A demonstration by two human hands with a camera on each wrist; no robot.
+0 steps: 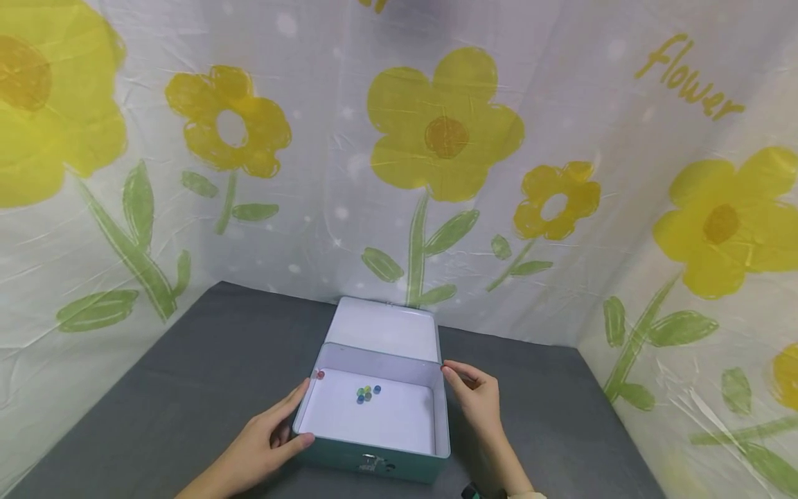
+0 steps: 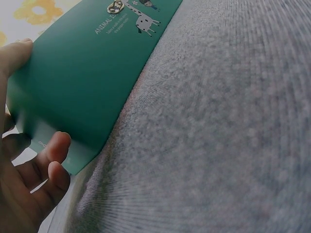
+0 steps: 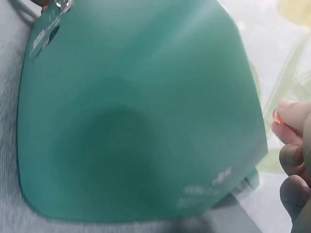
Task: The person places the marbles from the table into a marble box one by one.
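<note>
A green tin box (image 1: 374, 454) with a white inside stands on the table, its lid (image 1: 383, 329) folded back. Inside, a red marble (image 1: 321, 374) lies by the left wall, and several blue, green and yellow marbles (image 1: 368, 396) sit near the middle. My left hand (image 1: 258, 440) holds the box's front left corner, thumb on the front rim and fingers along the left side. At the right rim, toward the back, my right hand (image 1: 480, 398) pinches a small orange-red marble (image 3: 277, 116) between thumb and forefinger. The giraffe print (image 2: 146, 22) shows on the box's front.
Dark grey cloth (image 1: 249, 346) covers the table. White curtains with yellow flowers (image 1: 445, 132) hang behind and at both sides. A metal clasp (image 1: 372, 460) sits on the box's front. A small dark object (image 1: 470, 491) shows near my right wrist.
</note>
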